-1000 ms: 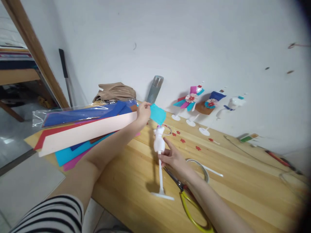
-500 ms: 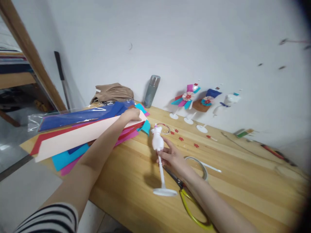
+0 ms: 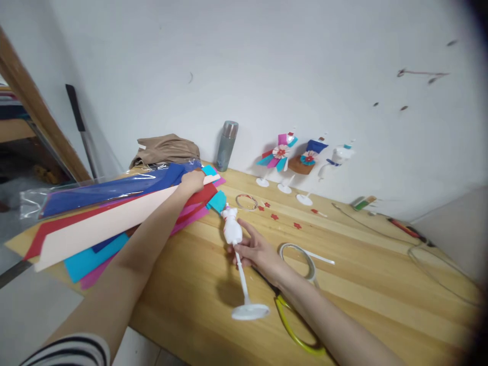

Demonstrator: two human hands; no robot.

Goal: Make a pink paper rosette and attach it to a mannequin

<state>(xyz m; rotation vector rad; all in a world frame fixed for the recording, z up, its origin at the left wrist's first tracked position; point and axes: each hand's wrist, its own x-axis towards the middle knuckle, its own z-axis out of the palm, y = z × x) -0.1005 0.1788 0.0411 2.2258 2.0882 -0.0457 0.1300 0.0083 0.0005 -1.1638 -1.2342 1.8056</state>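
Note:
My right hand (image 3: pixel 255 251) is closed around the stem of a small white dress-form mannequin (image 3: pixel 232 227), just under its torso. The mannequin is tilted, its round base (image 3: pixel 250 311) toward me. My left hand (image 3: pixel 192 182) is closed at the far end of a pale pink sheet (image 3: pixel 110 221), which looks like felt or fabric; the fingertips are partly hidden. Red sheet (image 3: pixel 208 194) shows beneath it, in a pile with turquoise (image 3: pixel 95 256), magenta and blue pieces. Yellow-handled scissors (image 3: pixel 295 330) lie partly under my right forearm.
Three small dress forms in coloured pieces (image 3: pixel 281 151) stand by the wall. A flask (image 3: pixel 227 146) and brown cloth (image 3: pixel 168 149) are at the back. A tape roll (image 3: pixel 281 251), a clear ring (image 3: pixel 247 202), red flower cutouts (image 3: pixel 274 217) and a cord (image 3: pixel 366 229) lie on the table.
The view has shifted, so most things sit further left. My left hand has raised the pale pink sheet's far end, baring more red beneath. The mannequin leans more in my right hand.

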